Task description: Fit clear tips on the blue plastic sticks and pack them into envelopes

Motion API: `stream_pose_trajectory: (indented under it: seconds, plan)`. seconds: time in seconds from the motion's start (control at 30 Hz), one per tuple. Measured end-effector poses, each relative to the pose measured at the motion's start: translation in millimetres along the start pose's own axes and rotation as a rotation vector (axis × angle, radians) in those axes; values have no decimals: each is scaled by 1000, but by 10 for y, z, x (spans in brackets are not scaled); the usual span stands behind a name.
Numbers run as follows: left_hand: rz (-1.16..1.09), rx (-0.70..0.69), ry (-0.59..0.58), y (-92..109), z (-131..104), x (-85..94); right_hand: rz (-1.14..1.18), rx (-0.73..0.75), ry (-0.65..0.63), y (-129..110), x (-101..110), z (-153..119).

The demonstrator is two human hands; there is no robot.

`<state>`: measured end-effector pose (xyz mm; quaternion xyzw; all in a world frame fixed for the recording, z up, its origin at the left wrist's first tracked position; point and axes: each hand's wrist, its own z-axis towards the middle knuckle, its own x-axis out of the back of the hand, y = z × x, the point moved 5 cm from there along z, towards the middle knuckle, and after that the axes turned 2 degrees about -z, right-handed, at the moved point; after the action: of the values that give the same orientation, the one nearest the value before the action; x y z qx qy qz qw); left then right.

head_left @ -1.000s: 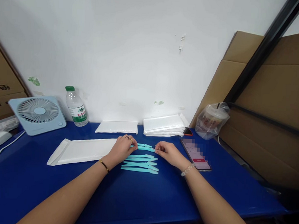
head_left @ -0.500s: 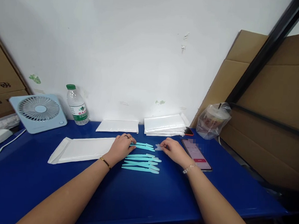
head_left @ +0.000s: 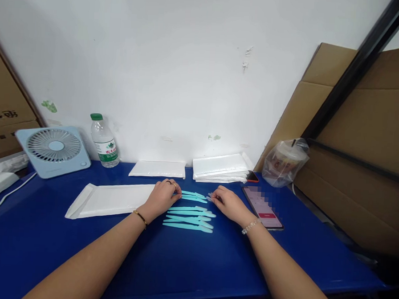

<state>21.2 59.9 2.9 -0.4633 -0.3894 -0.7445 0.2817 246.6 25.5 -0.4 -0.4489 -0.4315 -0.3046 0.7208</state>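
Note:
My left hand (head_left: 162, 194) is closed in a pinch on the handle ends of turquoise eyebrow razors (head_left: 193, 198) at the middle of the table. Their blade ends point right. My right hand (head_left: 228, 203) has its fingertips together on small clear plastic blade covers (head_left: 210, 197), close to the tips of those razors. The covers are partly hidden by the fingers. Nearer to me, several more turquoise eyebrow razors (head_left: 187, 219) lie roughly parallel on the blue table. A white padded envelope (head_left: 110, 200) lies left of the razors, partly beneath my left hand.
White padded packs (head_left: 220, 166) are stacked by the wall, with another white pack (head_left: 157, 168) to their left. A phone (head_left: 263, 208) lies beside my right wrist. A bagged drink cup (head_left: 286, 162) stands right; a water bottle (head_left: 104, 142) and blue fan (head_left: 54, 151) stand left.
My right hand has shifted slightly left with the clear covers, closer to the razor tips. My left hand stays at the handles, its thumb and fingers drawn a little closer together.

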Motion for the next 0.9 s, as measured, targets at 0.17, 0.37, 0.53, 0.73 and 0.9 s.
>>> stream_pose_trajectory:
  seconds: [0.17, 0.37, 0.53, 0.73, 0.9]
  plan:
    - [-13, -12, -5, 98, -14, 31, 11, 29, 9, -71, -27, 1]
    - [-12, -24, 34, 86, -19, 57, -2, 24, 23, -81, 33, -15]
    - [-18, 11, 47, 14, -11, 80, -10, 5, 43, -67, 70, -24]
    - [-36, -21, 33, 132, -29, 93, -2, 42, 28, -115, 5, -17]
    - [-33, -2, 48, 83, -30, 98, -2, 31, 46, -100, 50, -28]
